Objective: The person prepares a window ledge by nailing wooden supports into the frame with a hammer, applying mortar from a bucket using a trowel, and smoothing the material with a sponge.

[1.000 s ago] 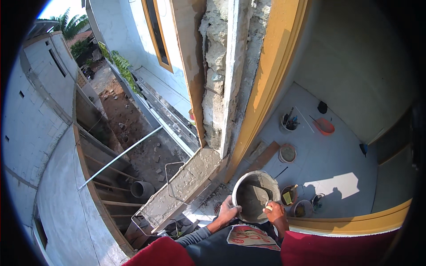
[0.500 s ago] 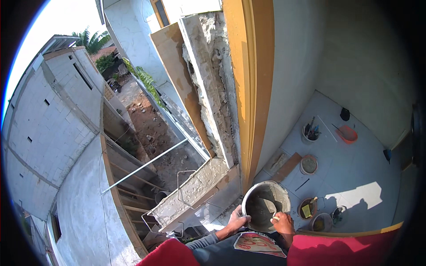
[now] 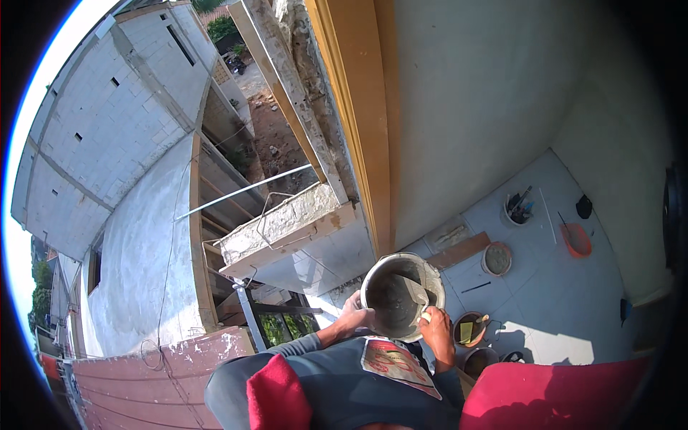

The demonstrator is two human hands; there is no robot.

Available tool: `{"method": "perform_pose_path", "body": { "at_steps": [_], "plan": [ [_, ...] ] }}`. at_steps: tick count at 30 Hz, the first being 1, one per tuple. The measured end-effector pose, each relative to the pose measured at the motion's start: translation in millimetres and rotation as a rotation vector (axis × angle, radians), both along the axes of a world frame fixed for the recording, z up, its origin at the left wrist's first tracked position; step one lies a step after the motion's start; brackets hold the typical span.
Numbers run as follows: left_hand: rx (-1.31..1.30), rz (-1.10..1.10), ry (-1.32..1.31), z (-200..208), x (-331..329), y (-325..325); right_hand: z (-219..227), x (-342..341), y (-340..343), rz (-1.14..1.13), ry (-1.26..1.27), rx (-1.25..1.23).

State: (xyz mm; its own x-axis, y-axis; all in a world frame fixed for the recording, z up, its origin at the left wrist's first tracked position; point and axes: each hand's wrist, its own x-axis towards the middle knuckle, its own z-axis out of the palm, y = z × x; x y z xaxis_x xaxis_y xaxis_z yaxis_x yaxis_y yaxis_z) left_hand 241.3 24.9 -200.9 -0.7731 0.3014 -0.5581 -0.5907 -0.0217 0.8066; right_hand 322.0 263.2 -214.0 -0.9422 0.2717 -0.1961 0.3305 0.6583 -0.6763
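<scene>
A round grey bucket (image 3: 383, 287), its inside smeared with wet cement, is held upright close in front of my body. My left hand (image 3: 354, 315) is closed on its left rim, thumb toward the inside. At the right, my right hand (image 3: 436, 331) is wrapped round the pale handle of a trowel, next to the bucket's rim. The trowel's grey blade (image 3: 414, 292) points up and left inside the bucket. How much mortar lies at the bottom is hard to make out.
Left of the bucket, a mortar-topped ledge (image 3: 287, 215) has boards and bent wire clamps. An orange-brown frame (image 3: 358, 107) rises beside it. Rightward on the tiled floor stand a tool bucket (image 3: 517, 209), a mortar pail (image 3: 497, 259), a container with a yellow sponge (image 3: 466, 332) and an orange scoop (image 3: 575, 240).
My view has tilted down and turned, so more of my body and the outside roof shows. Both hands keep their hold; the bucket appears higher and further left in the picture.
</scene>
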Motion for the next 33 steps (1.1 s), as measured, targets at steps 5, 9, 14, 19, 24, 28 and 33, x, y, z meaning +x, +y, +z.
{"method": "perform_pose_path", "body": {
  "at_steps": [5,9,14,19,24,28,33],
  "plan": [
    [0.0,-0.024,0.024,-9,17,15,4,11,24,0.001,0.017,0.02],
    [-0.002,-0.053,-0.022,-20,18,20,-11,27,25,-0.018,0.067,0.017],
    [0.029,-0.169,-0.04,-30,12,10,0,46,9,-0.151,0.017,-0.008],
    [0.104,-0.24,0.001,-17,-12,17,-3,43,-6,-0.264,-0.02,-0.041],
    [0.04,-0.445,-0.035,-6,-40,37,-27,48,-19,-0.424,0.035,-0.024],
    [0.223,-0.487,-0.025,-35,-47,35,-13,47,-20,-0.442,-0.092,-0.08],
    [0.211,-0.823,-0.04,-47,-45,100,-13,65,-38,-0.57,-0.037,0.028]
  ]
}}
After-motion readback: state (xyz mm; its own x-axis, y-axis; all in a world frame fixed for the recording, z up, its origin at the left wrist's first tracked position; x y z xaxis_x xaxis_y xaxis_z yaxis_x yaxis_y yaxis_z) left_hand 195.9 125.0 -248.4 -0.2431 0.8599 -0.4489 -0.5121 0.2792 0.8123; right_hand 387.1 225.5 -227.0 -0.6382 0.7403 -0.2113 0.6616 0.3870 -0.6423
